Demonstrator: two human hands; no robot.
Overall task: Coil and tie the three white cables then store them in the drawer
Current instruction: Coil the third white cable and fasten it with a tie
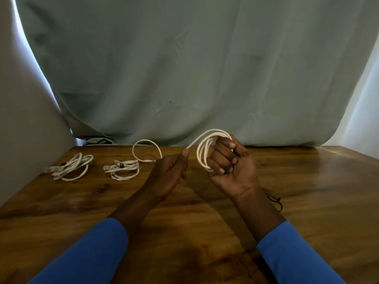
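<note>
**Winding the last white cable**

A big grey-green curtain is hanging across the back and is filling most of the view. Its bottom edge is touching the far side of a brown wooden table. A pale wall is standing along the table's left side.

Two arms in blue sleeves are reaching over the middle of the table.

The right hand is turned palm up above the table, and its fingers are curling round a bunch of loops of the third white cable. The loops are sticking up and out to the left of the fist. The left hand is just beside it, pinching the same cable between thumb and finger. From that pinch the cable is running up to the loops. The loose end is bending round in one open ring behind the left hand, and its plug is lying on the table.

Two more white cables are lying well apart from the hands, near the back left. The first bundle is resting closest to the wall. The second bundle is sitting between it and the left hand, with a small black band around it.

A thin black string is showing just beside the right wrist.
</note>
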